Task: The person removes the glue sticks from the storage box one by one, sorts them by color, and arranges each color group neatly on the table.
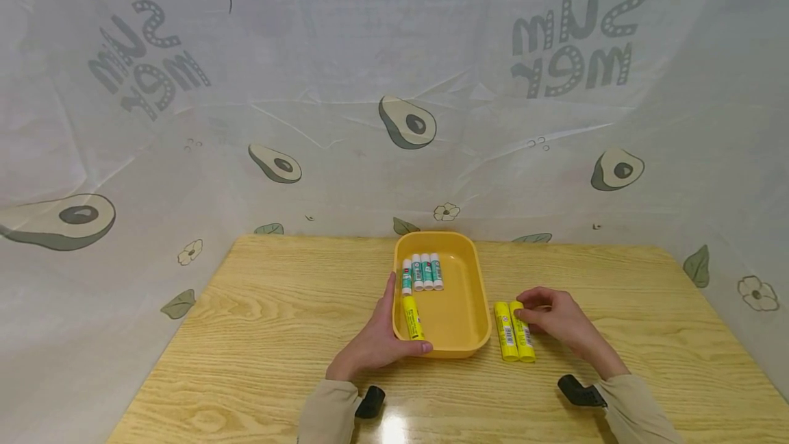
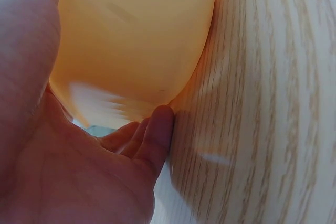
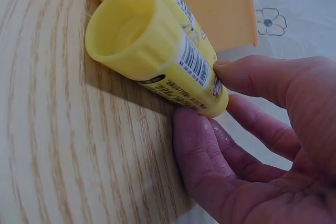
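A yellow-orange plastic tray [image 1: 484,297] sits on the table, and my left hand [image 1: 377,342] holds its near left corner. The left thumb lies over the front rim while the fingers press the side wall [image 2: 142,40]. Inside, along the left side, lie several small white-and-green glue sticks [image 1: 427,273] and one larger yellow glue stick [image 1: 413,318]. Two more yellow glue sticks lie side by side just right of the tray. My right hand [image 1: 566,324] pinches the right-hand glue stick [image 3: 191,69] by its far end, next to the left one [image 1: 506,331].
The wooden table [image 1: 290,307] extends on both sides of the tray. A pale curtain [image 1: 333,183] printed with avocados and flowers hangs behind the table and along both sides. Black wrist devices [image 1: 581,391] sit at both sleeves.
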The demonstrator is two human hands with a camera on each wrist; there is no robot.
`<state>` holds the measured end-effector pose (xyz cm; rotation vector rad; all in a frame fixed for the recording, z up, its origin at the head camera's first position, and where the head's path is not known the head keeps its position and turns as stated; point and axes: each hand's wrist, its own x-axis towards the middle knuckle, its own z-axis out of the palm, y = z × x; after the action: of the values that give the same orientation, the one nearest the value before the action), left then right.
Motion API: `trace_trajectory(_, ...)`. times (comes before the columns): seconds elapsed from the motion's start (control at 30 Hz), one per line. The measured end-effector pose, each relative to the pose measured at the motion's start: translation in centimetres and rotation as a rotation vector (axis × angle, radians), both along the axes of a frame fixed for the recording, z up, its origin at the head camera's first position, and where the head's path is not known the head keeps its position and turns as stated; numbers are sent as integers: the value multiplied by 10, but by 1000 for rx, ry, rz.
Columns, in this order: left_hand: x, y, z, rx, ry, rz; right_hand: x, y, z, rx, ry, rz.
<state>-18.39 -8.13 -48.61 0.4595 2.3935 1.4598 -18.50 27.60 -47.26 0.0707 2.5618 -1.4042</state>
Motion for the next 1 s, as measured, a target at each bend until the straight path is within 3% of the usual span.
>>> trace_trajectory(0.57,-1,0,0,18,11,-10,4,4,7,-35,-15,-6)
trace_trajectory(1.0,0,0,1,24,7,-11,4,5,4,14,-8,-8)
